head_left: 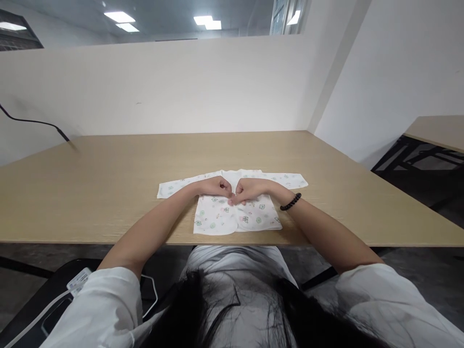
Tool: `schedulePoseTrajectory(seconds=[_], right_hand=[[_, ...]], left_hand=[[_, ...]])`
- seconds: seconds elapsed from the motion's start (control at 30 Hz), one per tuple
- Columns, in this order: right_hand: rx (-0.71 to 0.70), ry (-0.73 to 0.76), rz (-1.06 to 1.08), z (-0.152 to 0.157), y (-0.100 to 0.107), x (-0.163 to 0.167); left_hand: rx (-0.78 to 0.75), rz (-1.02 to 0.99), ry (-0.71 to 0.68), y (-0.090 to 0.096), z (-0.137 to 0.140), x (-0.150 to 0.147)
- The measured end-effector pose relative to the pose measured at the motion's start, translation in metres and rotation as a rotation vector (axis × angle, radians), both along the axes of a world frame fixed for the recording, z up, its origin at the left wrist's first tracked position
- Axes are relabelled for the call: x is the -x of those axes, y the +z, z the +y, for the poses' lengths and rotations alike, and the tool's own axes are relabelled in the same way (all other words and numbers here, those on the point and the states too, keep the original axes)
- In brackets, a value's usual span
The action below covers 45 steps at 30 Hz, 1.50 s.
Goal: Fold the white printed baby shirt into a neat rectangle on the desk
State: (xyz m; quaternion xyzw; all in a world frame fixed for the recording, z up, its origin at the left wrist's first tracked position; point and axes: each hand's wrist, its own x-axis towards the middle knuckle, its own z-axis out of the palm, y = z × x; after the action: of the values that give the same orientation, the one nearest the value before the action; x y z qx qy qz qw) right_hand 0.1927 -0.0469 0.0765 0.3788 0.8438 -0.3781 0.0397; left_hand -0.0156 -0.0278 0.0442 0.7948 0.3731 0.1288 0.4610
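A small white long-sleeved baby shirt [217, 220] with a green and pink print lies flat on the table, its sleeves spread to both sides. My left hand [216, 186] and my right hand [250, 189] meet at the middle of its front, over the line where the two front panels come together. Both hands are closed, with thumbs and fingertips pinching the fabric there. The fingertips touch or nearly touch and cover the exact spot they grip. A dark beaded bracelet [291, 201] circles my right wrist.
The wooden table [119, 164] runs back to a white partition [188, 92]. A black cable [39, 122] hangs over its left side. Another table [438, 130] stands at the far right. By my left arm, a white cable [39, 314] runs to a small labelled device [79, 280].
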Motion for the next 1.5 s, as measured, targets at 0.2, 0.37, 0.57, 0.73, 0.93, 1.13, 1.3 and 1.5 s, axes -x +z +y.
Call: schedulePoseTrajectory(seconds=[0.2,0.37,0.57,0.73,0.93,1.13,1.3,1.5], right_hand=[[0.178,0.024,-0.047,0.002,-0.003,0.003],[0.351,0.039,0.005,0.016,-0.005,-0.009],[0.325,0.005,0.001,0.016,-0.009,-0.007],[0.270,0.006,-0.018,0.013,-0.006,-0.005],[0.364,0.009,0.046,0.014,-0.005,-0.009],[0.368,-0.049,0.034,0.015,-0.009,-0.007],[0.287,-0.085,0.011,0.010,-0.007,-0.001],[0.220,-0.098,-0.007,0.002,-0.003,0.003]], left_hand=[[0.009,0.028,-0.180,0.002,-0.001,0.002],[-0.017,0.113,-0.125,0.006,-0.013,-0.007],[-0.015,0.102,-0.075,0.004,-0.017,-0.011],[-0.020,0.121,-0.063,0.003,-0.018,-0.012],[-0.020,0.129,-0.056,0.004,-0.018,-0.013],[-0.017,0.113,-0.070,0.004,-0.019,-0.011],[-0.023,0.129,-0.155,0.009,-0.020,-0.011],[0.004,0.159,-0.194,0.013,-0.018,-0.010]])
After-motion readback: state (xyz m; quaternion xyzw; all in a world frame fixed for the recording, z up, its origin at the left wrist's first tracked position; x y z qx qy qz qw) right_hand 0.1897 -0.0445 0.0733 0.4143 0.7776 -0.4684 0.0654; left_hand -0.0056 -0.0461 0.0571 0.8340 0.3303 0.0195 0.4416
